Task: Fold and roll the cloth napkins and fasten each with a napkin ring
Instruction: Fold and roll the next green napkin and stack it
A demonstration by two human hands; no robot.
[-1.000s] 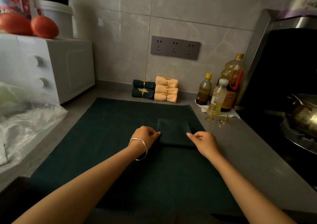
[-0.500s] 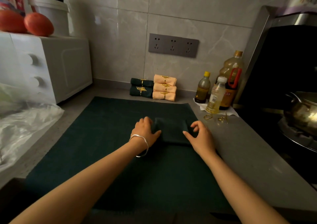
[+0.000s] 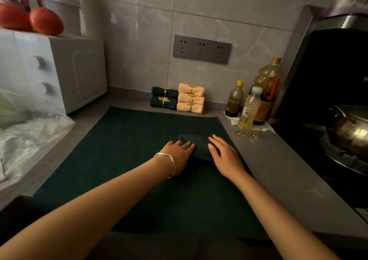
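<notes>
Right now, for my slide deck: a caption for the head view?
Left hand and right hand rest flat on a folded green napkin on the mat.

Rests left hand (image 3: 178, 152) and right hand (image 3: 226, 157), fingers straight, on folded dark green napkin (image 3: 199, 142) atop green mat (image 3: 127, 140), with ringed napkin rolls (image 3: 191, 99) stacked at wall and loose gold rings (image 3: 240, 132) lying right of mat.

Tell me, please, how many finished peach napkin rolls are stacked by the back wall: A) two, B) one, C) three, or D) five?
C: three peach napkin rolls lie stacked one on another, right beside two dark green rolls.
</notes>
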